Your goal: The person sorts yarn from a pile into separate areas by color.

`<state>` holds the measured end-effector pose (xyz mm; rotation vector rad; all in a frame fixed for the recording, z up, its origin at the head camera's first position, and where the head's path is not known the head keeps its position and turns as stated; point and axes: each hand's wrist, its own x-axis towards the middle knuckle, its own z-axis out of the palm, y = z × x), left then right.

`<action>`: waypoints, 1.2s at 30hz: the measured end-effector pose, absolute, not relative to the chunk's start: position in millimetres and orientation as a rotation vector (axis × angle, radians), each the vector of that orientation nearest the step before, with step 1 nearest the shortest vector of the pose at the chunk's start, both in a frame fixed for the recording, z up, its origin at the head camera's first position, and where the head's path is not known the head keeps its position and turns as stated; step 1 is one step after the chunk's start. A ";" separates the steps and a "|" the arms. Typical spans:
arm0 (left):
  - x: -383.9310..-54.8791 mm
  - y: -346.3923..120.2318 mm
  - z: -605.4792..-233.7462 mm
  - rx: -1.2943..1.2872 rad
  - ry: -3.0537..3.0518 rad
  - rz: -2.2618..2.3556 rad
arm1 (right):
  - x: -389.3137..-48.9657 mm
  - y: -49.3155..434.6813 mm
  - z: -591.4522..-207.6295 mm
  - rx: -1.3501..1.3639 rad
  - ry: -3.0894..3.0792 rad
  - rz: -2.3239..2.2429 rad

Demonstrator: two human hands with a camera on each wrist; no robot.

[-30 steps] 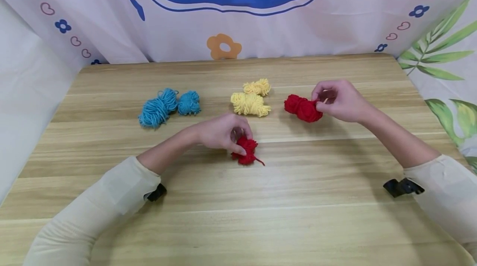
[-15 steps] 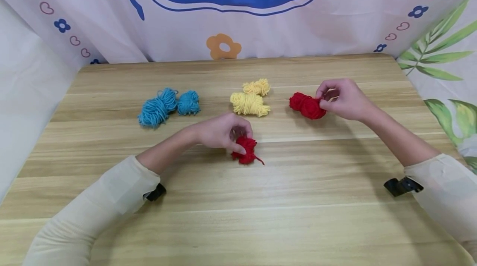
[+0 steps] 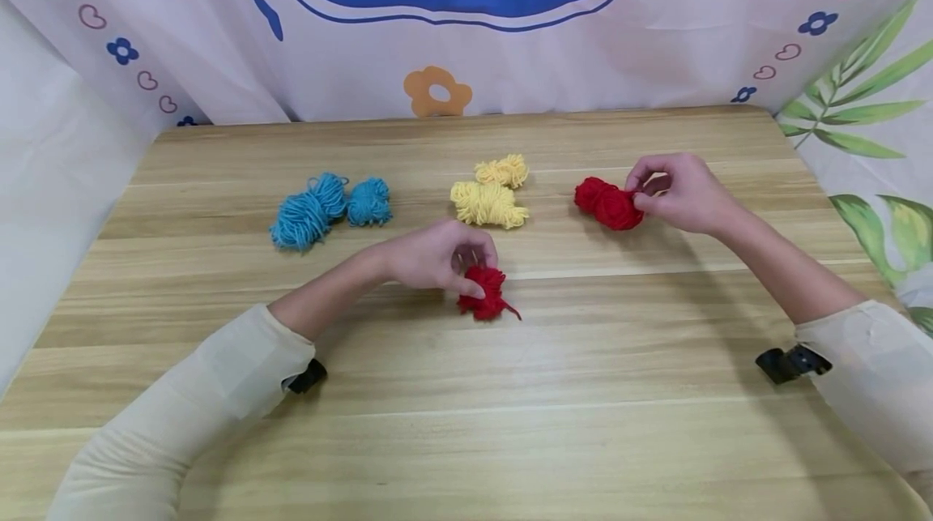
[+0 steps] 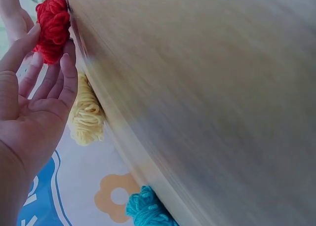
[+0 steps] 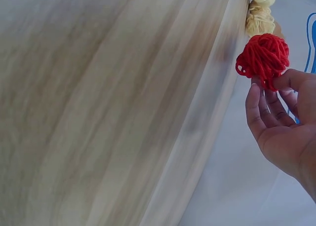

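Note:
My left hand (image 3: pixel 446 258) pinches a small red yarn bundle (image 3: pixel 487 294) between thumb and fingers, near the middle of the table; a loose strand trails off its right side. In the left wrist view the red yarn (image 4: pixel 53 28) sits at the fingertips. Farther back on the right, my right hand (image 3: pixel 678 193) pinches the right end of a larger red yarn skein (image 3: pixel 611 203), drawn in at its middle. The right wrist view shows that skein (image 5: pixel 264 58) with thumb and fingers at its near end.
Two yellow yarn bundles (image 3: pixel 487 203) lie together at the back centre of the wooden table (image 3: pixel 510 424). Left of them are blue yarn bundles (image 3: pixel 302 219), a larger one and a smaller one (image 3: pixel 369 202). A printed white cloth (image 3: pixel 342 67) hangs behind the table's far edge.
My right hand has moved right and slightly back, carrying the larger red skein away from the yellow yarn. The left hand and its small red bundle have shifted only slightly right.

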<state>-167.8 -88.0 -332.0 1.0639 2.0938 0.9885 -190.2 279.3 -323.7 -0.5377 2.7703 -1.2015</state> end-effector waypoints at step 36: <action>-171.8 -57.5 -323.2 0.935 2.307 1.163 | -194.9 291.1 -326.3 -0.318 2.724 -1.208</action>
